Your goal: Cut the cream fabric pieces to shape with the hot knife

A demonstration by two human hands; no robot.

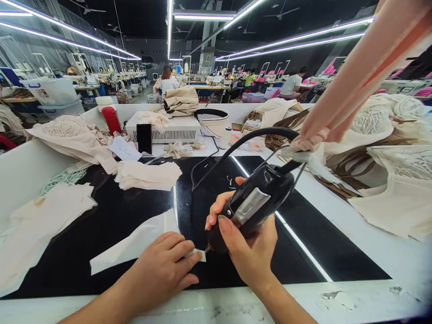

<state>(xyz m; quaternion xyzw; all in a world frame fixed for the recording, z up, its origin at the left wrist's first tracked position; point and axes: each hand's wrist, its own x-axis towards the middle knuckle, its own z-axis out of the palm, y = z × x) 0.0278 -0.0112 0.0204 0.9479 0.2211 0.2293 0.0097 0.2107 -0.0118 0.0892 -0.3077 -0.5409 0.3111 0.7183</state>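
My right hand (251,249) is wrapped round a black corded hand-held power tool (270,184) with a silver plate on its side. The tool tilts down to the left, and its narrow tip meets the end of a pale fabric piece (135,243). My left hand (165,265) lies palm down on that piece, its stretched fingers pressing it to the glossy black board (297,261). A corner of the fabric sticks out past my left fingertips, beside the tip. Twisted pink fabric strips (357,76) tie to the tool's top end from above.
Cream fabric stacks (148,174) lie at the back of the board and at the left (47,225). Behind stand a white vented box (175,130), a phone (144,138) and a round bin (216,120). Lacy garments (388,180) pile up on the right. A black cord (243,139) arches over the board.
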